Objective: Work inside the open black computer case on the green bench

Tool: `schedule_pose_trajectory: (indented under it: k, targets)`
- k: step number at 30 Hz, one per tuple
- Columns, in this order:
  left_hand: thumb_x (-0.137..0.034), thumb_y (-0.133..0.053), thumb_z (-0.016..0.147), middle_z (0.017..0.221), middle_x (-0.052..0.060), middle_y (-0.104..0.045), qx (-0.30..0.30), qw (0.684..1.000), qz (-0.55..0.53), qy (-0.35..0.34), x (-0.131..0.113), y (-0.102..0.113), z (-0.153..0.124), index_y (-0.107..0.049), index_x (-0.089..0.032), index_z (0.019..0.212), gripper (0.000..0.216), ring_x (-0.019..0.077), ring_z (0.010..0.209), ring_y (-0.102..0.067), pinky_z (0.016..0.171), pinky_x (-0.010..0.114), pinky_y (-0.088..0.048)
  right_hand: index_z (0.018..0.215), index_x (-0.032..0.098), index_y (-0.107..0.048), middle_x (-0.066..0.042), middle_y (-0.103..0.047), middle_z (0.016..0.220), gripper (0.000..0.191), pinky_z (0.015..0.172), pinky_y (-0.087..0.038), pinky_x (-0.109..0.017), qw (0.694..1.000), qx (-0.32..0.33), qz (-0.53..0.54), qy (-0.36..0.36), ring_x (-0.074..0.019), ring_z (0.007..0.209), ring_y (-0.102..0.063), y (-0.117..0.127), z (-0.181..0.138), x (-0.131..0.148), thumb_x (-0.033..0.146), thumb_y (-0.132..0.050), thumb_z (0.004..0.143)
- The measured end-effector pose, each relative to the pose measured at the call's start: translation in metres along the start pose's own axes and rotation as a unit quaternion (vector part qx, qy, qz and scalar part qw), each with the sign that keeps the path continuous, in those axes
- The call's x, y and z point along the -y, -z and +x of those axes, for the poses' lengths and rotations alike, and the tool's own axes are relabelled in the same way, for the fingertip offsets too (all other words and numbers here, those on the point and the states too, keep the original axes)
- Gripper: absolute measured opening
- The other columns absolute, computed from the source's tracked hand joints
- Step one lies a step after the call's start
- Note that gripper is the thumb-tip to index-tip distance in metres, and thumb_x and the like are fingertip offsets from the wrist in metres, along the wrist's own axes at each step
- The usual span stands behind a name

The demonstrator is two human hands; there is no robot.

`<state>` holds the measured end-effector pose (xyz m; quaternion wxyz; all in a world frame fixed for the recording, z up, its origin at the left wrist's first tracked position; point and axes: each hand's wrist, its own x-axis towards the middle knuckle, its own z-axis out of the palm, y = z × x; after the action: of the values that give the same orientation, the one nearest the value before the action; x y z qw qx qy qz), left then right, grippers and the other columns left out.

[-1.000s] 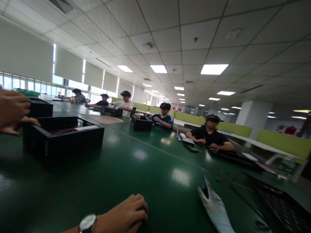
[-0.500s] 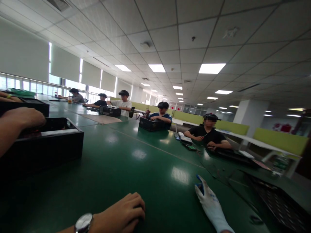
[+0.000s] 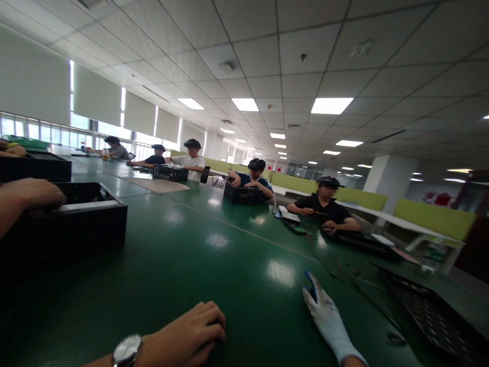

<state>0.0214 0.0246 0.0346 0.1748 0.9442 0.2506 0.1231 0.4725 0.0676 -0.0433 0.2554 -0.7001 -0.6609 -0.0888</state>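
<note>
Long glossy green bench (image 3: 214,265) in a big open office with ceiling light panels. My left hand (image 3: 183,339), grip loosely curled on nothing, rests on it; right hand (image 3: 324,318), gloved white, lies flat and open. Black case (image 3: 87,224) sits far left under someone's hand (image 3: 32,196).

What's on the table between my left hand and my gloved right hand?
Nothing: in the head view only bare green table lies between the left hand and the gloved right hand.
</note>
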Motion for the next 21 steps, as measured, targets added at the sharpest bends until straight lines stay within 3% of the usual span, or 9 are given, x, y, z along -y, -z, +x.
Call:
schedule_pose_trajectory:
  k: [5,9,11,16,21]
  targets:
    - [-0.009,-0.054,0.093,0.133,0.004,-0.057,0.0,1.0,-0.001,-0.004,-0.001,0.001,0.0,-0.061,-0.027,0.119,0.033,0.0241,0.117,-0.056,0.104,0.042,-0.05,0.107,0.024,-0.075,-0.006,-0.068,0.133,0.038,0.115,-0.042,-0.061,0.995,0.059,-0.075,0.025,-0.0353,0.14,-0.048,0.008,-0.001,0.005,0.019,-0.045,0.084]
    - [-0.01,-0.054,0.093,0.132,0.003,-0.057,-0.004,1.0,0.005,-0.009,0.002,-0.003,-0.001,-0.06,-0.028,0.12,0.033,0.0233,0.116,-0.056,0.104,0.042,-0.049,0.129,0.023,-0.069,-0.004,-0.058,0.146,0.064,0.116,-0.039,-0.063,0.972,0.12,-0.188,0.072,-0.034,0.146,-0.037,0.004,-0.002,0.0,-0.001,-0.03,0.083]
    - [-0.01,-0.054,0.093,0.132,0.002,-0.056,-0.006,1.0,0.006,-0.01,0.003,-0.004,-0.002,-0.059,-0.028,0.121,0.033,0.0228,0.116,-0.056,0.105,0.042,-0.048,0.135,0.022,-0.065,-0.006,-0.053,0.15,0.071,0.115,-0.041,-0.063,0.964,0.117,-0.225,0.087,-0.0345,0.146,-0.036,0.0,-0.002,-0.003,-0.006,-0.024,0.084]
    - [-0.01,-0.053,0.093,0.133,0.002,-0.056,-0.002,1.0,0.004,-0.01,0.003,-0.003,-0.001,-0.059,-0.028,0.121,0.033,0.0227,0.116,-0.055,0.104,0.041,-0.049,0.136,0.023,-0.064,-0.01,-0.056,0.148,0.069,0.107,-0.048,-0.065,0.961,0.101,-0.24,0.095,-0.0396,0.14,-0.045,-0.004,-0.002,-0.008,-0.008,-0.028,0.085]
    - [-0.011,-0.052,0.094,0.133,0.003,-0.056,-0.002,1.0,0.006,-0.01,0.003,-0.004,-0.001,-0.06,-0.028,0.121,0.033,0.0226,0.116,-0.055,0.104,0.04,-0.048,0.127,0.025,-0.069,-0.007,-0.059,0.145,0.065,0.109,-0.047,-0.063,0.977,0.075,-0.176,0.092,-0.0364,0.138,-0.047,-0.006,-0.002,-0.013,-0.008,-0.036,0.082]
